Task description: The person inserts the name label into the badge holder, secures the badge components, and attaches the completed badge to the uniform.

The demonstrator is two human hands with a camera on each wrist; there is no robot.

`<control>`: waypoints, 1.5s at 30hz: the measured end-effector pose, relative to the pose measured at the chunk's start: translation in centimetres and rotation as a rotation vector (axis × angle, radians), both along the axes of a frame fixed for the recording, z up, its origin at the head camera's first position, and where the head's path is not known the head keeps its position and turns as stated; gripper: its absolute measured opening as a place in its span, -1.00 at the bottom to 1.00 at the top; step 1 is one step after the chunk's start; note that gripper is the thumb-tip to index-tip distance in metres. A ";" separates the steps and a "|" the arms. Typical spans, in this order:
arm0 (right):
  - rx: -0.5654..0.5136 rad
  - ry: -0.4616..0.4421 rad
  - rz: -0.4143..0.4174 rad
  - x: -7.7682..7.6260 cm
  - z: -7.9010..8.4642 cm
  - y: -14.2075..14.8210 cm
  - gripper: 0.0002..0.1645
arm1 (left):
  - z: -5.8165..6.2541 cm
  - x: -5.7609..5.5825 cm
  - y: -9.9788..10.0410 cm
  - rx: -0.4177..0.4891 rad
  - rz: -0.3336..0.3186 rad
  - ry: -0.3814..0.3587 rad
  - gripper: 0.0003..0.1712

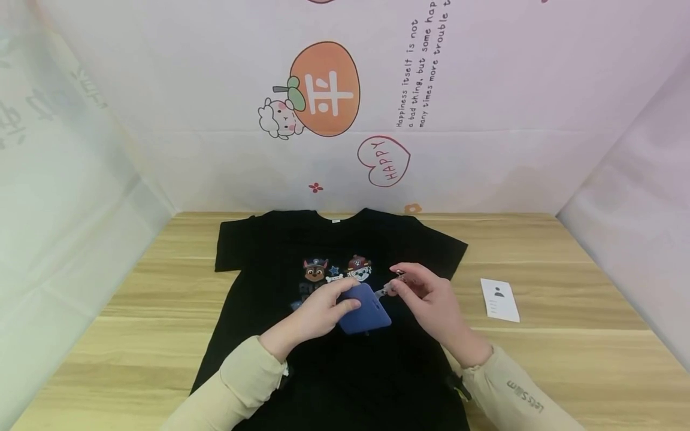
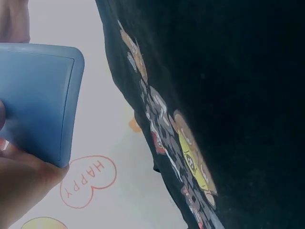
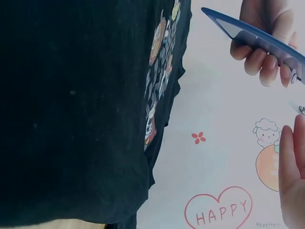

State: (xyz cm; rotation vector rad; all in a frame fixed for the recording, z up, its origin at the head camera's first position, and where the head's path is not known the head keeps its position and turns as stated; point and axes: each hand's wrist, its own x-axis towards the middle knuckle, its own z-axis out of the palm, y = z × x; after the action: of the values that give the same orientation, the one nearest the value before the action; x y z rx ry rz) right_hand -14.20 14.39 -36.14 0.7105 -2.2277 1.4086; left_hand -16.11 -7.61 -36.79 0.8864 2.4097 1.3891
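Note:
A blue card holder (image 1: 365, 316) is in my left hand (image 1: 318, 310), gripped between thumb and fingers, above a black T-shirt (image 1: 345, 377) with a cartoon dog print. From the holder's slotted edge extends a short, pale strap clip (image 1: 381, 292) with metal parts. My right hand (image 1: 433, 299) pinches the clip's far end between thumb and index finger. In the left wrist view the flat back of the card holder (image 2: 35, 102) shows. Seen edge-on in the right wrist view, the card holder (image 3: 259, 40) has left-hand fingers beneath it; a clear face shows.
The T-shirt lies spread on a wooden table (image 1: 129, 347). Right of it sits a small white card (image 1: 500, 300) with dark printing. A white printed cloth (image 1: 215, 120) hangs behind the table, and pale cloth walls stand at both sides.

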 end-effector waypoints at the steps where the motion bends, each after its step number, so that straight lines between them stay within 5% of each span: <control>1: -0.009 -0.007 0.003 0.0 0.0 0.0 -0.70 | 0.0 0.0 0.0 0.001 0.002 -0.007 -0.88; 14: -0.132 -0.380 0.105 -1.6 1.7 1.0 -0.67 | 0.6 -0.4 -2.3 0.052 0.123 -0.007 -0.82; 23: -0.028 -0.665 0.232 -3.0 1.4 2.5 -0.54 | 0.4 -0.3 -3.5 0.075 0.192 -0.030 -0.72; 31: 0.025 -0.857 0.342 -4.2 -0.1 3.0 -0.46 | -0.1 -0.5 -3.9 0.075 0.330 -0.067 -0.81; 45: 0.173 -0.892 0.416 -5.5 -2.5 2.7 -0.55 | 0.0 -0.3 -4.4 0.088 0.355 -0.125 -0.84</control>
State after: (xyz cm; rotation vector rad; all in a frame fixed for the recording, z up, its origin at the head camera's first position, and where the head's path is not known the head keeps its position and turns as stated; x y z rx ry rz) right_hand -19.72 17.11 -38.62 0.7134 -3.0228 2.0424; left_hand -16.39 -12.00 -36.82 0.3834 2.5093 1.6259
